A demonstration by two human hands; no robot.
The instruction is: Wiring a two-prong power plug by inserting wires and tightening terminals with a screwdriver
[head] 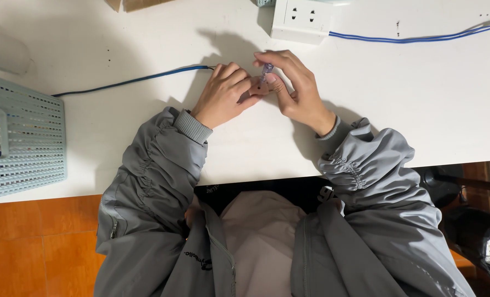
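Head view: looks straight down on a white desk (399, 110) with two hands meeting at its middle.
Sleeves: grey jacket sleeves (162, 165) with ribbed cuffs come up from the near edge on both sides.
Left hand (223, 94): rests on the desk, fingers curled, grip narrow; its fingertips meet the other hand at a small part, too small to tell whether it pinches it.
Right hand (294, 88): thumb and forefinger are pinched on a small purple tool (266, 71), held tilted with its tip down at the left fingertips.
Purple tool: sits between the two hands, above the desk's middle, just near of the power strip.
Blue cable (129, 82): runs along the desk from the left and ends at the left hand's knuckles.
Basket: a pale blue perforated basket (25, 143) stands at the far left edge.
Power strip: a white power strip (303, 19) lies beyond the hands, a blue cord (415, 38) trailing right.
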